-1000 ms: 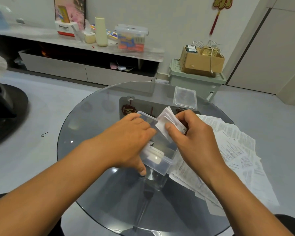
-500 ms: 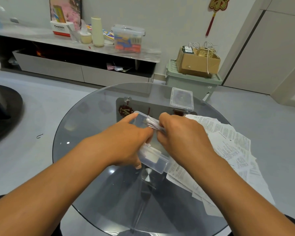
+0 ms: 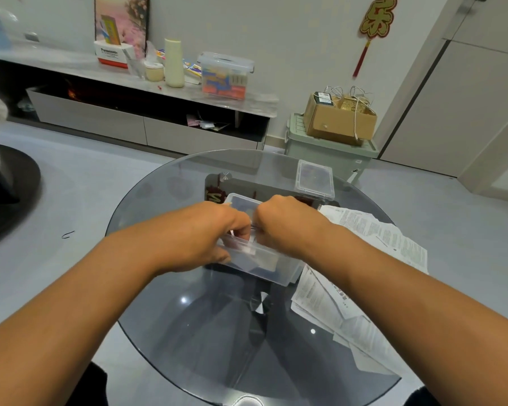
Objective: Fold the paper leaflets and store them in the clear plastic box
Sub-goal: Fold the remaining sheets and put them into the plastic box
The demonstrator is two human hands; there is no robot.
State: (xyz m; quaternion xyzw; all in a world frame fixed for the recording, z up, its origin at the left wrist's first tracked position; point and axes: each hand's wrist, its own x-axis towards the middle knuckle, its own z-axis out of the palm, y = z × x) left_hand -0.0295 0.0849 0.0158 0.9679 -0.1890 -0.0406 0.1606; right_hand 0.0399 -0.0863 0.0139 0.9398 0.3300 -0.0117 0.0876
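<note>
Item: small clear plastic rectangular box [image 3: 257,263]. It stands open near the middle of the round smoked-glass table [image 3: 170,317], close in front of me so both hands can work over its mouth.

Item: my left hand [image 3: 206,235]. It lies against the box's left side with the fingers curled inward over the rim; I judge it steadies the light box so it does not slide on the glass. A sliver of white shows at the fingertips, but I cannot tell whether they pinch paper or only the wall.

Item: my right hand [image 3: 288,227]. It is knuckles-up over the opening with the fingers bent down inside. The folded leaflet I take to be under it is hidden, so I cannot tell whether the fingers are clamped on it or merely pressing.

Item: loose white printed paper leaflets [image 3: 373,247]. They lie unfolded and fanned on the table just right of the box, some tucked under its right edge, within easy reach of the right hand.

Item: clear plastic rectangular lid [image 3: 315,179]. It lies flat beyond the box at the table's far side, out of the way until filling ends.

Progress, as a judgement: one leaflet is being seated; most of the pile remains unfolded.
</note>
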